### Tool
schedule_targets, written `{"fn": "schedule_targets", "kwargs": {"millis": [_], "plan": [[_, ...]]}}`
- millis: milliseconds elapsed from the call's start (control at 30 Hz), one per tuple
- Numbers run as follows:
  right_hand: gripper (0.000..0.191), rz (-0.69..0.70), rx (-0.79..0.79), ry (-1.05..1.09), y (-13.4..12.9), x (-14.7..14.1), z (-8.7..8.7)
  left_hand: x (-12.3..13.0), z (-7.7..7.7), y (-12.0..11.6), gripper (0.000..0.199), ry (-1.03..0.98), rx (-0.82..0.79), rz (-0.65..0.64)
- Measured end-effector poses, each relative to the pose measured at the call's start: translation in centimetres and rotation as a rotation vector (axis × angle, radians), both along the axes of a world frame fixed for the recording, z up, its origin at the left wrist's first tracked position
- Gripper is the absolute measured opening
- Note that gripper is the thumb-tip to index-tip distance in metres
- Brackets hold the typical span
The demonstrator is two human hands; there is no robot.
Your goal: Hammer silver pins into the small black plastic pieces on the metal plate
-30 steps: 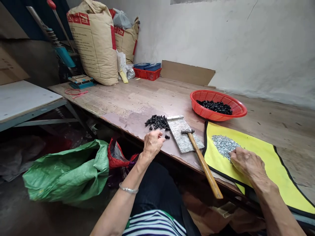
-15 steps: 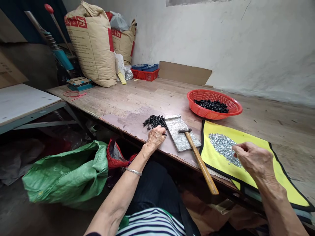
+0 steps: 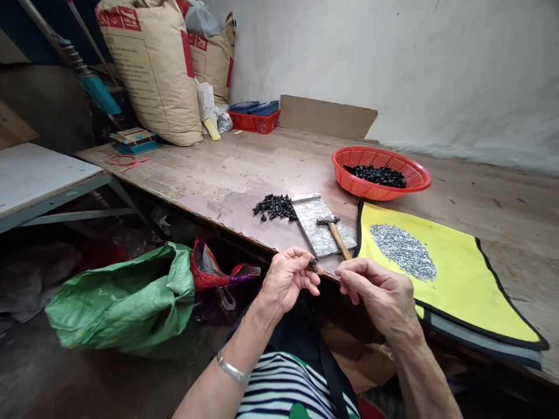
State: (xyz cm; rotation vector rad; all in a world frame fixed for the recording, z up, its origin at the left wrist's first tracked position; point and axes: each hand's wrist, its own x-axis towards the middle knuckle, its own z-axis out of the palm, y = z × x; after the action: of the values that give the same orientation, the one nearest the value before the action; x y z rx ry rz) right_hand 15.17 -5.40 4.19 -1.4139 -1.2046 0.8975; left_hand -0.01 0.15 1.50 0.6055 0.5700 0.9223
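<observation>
Wooden surface (image 3: 227, 169) before plaster wall (image 3: 437, 70) | left hand (image 3: 288, 279): grip closed on small black piece (image 3: 312, 263), above surface edge | right hand (image 3: 375, 294): grip pinched, contents unclear | red basket (image 3: 379, 189), yellow mat (image 3: 471, 308) on surface

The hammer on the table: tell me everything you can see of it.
The hammer has a dark metal head and a pale wooden handle. Its head rests on the grey mottled slab on the wooden table, the handle slanting toward the person over the slab's edge. The handle's lower part is hidden behind the right hand, so neither its end nor any contact with that hand can be seen.
</observation>
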Motion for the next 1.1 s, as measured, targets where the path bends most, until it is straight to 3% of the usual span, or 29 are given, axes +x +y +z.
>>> {"fn": "schedule_targets", "kwargs": {"millis": [267, 767, 1000, 1100], "plan": [[0.015, 0.09, 0.065, 0.045, 1.2, -1.7, -0.9, -0.1, 0.2, -1.9, 0.032, 0.053, 0.083, 0.098], [0.009, 0.174, 0.031, 0.101, 1.7, -1.6, -2.0, 0.0, -0.3, -2.3, 0.03, 0.074, 0.081, 0.138], [0.011, 0.247, 0.209, -0.238, 2.2, -1.1, -1.5, 0.0, -0.6, -2.6, 0.028, 0.074, 0.061, 0.158], [0.011, 0.304, 0.221, -0.27, 2.4, -0.7, -1.4, -0.1, -0.7, -2.6, 0.028, 0.078, 0.05, 0.161]]}}
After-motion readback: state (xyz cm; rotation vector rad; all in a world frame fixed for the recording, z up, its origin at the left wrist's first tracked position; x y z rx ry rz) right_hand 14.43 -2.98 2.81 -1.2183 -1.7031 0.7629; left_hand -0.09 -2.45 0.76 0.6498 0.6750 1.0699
